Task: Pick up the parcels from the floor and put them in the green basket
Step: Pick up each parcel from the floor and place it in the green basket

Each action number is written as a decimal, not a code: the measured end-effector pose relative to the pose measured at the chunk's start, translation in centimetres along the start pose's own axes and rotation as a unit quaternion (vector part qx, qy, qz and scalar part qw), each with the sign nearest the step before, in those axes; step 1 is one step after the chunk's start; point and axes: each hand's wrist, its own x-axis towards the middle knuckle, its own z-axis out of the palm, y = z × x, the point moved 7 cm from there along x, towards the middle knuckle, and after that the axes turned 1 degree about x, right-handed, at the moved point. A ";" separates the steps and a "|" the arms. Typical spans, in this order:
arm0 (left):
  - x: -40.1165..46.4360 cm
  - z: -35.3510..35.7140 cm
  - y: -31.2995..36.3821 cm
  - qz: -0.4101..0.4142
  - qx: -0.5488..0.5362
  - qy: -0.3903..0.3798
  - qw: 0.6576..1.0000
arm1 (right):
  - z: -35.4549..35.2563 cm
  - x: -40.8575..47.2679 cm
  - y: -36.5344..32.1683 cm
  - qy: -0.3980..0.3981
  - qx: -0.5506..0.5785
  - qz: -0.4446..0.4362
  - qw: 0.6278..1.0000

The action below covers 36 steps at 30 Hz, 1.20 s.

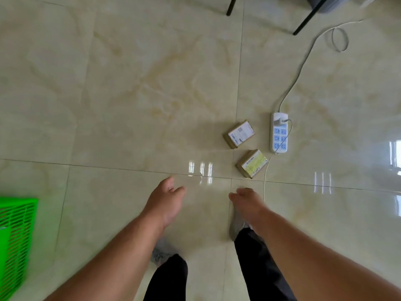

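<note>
my left hand (pixel 167 203) and my right hand (pixel 247 203) hang out in front of me over the floor (pixel 130 94), apart from each other, each empty with the fingers loosely curled and nothing gripped. both forearms are bare. below them i can see my dark trouser legs and a grey shoe (pixel 236 224) under my right wrist, with the other shoe partly hidden by my left arm.

ahead and to the right of my right hand two small brown parcels lie on the glossy tiles. the nearer parcel (pixel 252 163) carries a yellowish label on top and sits just beyond a tile seam. the farther parcel (pixel 238 134) carries a white printed label; the two lie near each other without touching. just to their right is a white power strip (pixel 279 133) with blue sockets and a plug in its far end, its white cable (pixel 303 61) running away toward black furniture legs (pixel 308 18) at the top.

the green basket (pixel 15 235) sits at the far left edge, well apart from the parcels, only partly in view and blurred.
</note>
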 end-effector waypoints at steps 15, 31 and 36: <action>14.6 25.2 4.1 -0.029 0.116 -0.021 0.993 | -11.9 21.8 9.4 -0.025 0.102 0.039 0.994; 30.9 39.5 2.1 0.003 0.251 -0.111 0.962 | -7.2 36.8 15.5 -0.072 0.327 0.128 0.934; 27.1 36.6 1.9 -0.003 0.204 -0.098 0.974 | -7.0 33.2 14.6 -0.069 0.285 0.110 0.950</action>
